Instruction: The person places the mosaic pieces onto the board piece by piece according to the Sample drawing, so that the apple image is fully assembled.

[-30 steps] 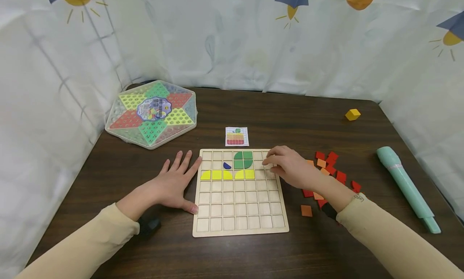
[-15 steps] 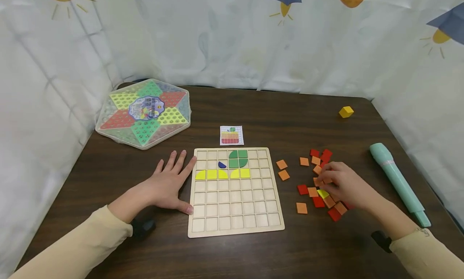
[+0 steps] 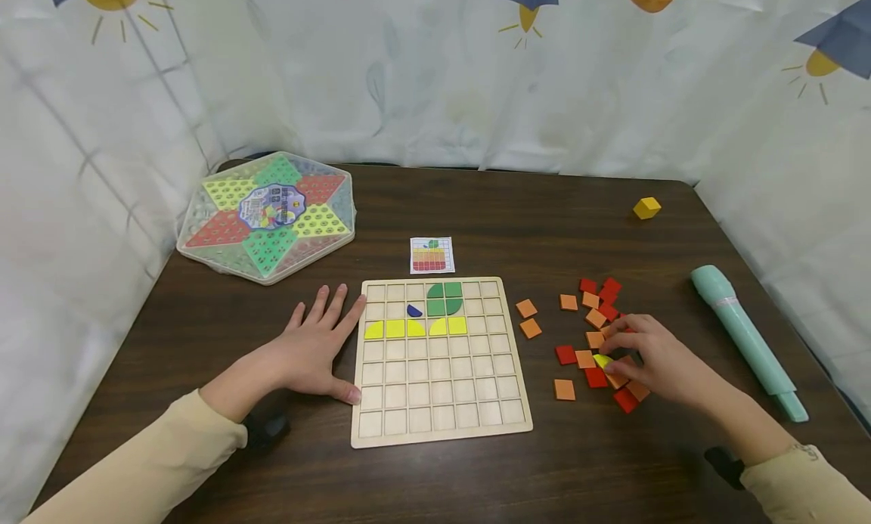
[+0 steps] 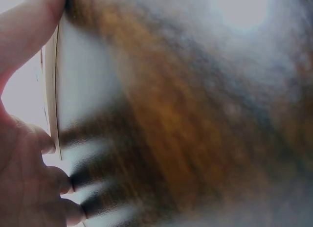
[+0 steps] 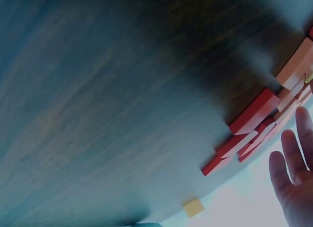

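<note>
Printed white cloth (image 3: pixel 435 70): hangs around the worktop's far end and sides.
Worktop (image 3: pixel 537 229): dark wood grain.
Chinese checkers board (image 3: pixel 272 218): far left, in six-pointed colours.
Wooden grid board (image 3: pixel 441 369): centre, seven cells by seven.
Left hand (image 3: pixel 309 354): spread flat, fingers straight, thumb and index fingertip at the grid board's left edge.
Right hand (image 3: pixel 656 361): among the loose tiles, fingers bent, pinching a yellow tile (image 3: pixel 602 361).
Mint-green microphone-shaped object (image 3: pixel 748 342): far right.
Pattern card (image 3: pixel 432 256): just beyond the grid board.
Yellow cube (image 3: pixel 646 209): far right corner.
Red tiles (image 3: pixel 565 355) and orange tiles (image 3: pixel 564 389): scattered right of the grid board.
Seated green tiles (image 3: pixel 444 299): two-by-two block.
Seated yellow tiles (image 3: pixel 395 328): five, third row.
Blue piece (image 3: pixel 414 311): second row, third cell.
</note>
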`<state>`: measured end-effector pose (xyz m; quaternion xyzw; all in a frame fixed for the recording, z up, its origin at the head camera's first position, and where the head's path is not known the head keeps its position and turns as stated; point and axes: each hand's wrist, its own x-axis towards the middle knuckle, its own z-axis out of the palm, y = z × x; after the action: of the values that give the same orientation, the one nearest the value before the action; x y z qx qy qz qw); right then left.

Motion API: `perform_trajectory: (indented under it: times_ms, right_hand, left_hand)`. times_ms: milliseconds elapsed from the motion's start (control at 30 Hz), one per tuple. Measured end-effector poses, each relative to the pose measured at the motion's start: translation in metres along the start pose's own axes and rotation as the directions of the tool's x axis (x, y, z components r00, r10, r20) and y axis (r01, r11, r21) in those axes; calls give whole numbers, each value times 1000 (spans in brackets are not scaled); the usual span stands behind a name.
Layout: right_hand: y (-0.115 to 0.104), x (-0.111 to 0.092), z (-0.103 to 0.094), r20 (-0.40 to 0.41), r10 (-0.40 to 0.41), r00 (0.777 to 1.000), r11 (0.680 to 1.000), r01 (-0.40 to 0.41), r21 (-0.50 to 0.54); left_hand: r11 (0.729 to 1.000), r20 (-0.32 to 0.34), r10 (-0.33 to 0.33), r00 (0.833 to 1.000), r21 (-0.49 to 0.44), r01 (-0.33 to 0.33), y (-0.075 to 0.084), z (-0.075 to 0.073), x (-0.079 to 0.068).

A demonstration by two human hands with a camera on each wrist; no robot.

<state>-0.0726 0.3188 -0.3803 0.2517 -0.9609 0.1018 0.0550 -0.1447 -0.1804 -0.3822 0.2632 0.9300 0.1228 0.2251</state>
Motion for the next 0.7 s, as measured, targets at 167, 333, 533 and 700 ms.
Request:
perform_trajectory:
  times_ms: [167,333,533,700]
  right_hand:
    - [0,3,0,38,28,999,1000,-29,5]
    - [-2,3,2,17,19,1000,1000,-18,-20]
    - [-2,1,0,31,34,999,999,-34,-8]
    - [-2,3,-3,75,78,994,997,-79,15]
  left_hand:
    - [1000,-2,1,1000,-4,-1,0,0,0]
    - [1000,3,-2,1000,-12,2,0,0,0]
    - [1000,3,-3,1000,-16,3,0,0,0]
    - [1000,1,-3,1000,-11,3,0,1,0]
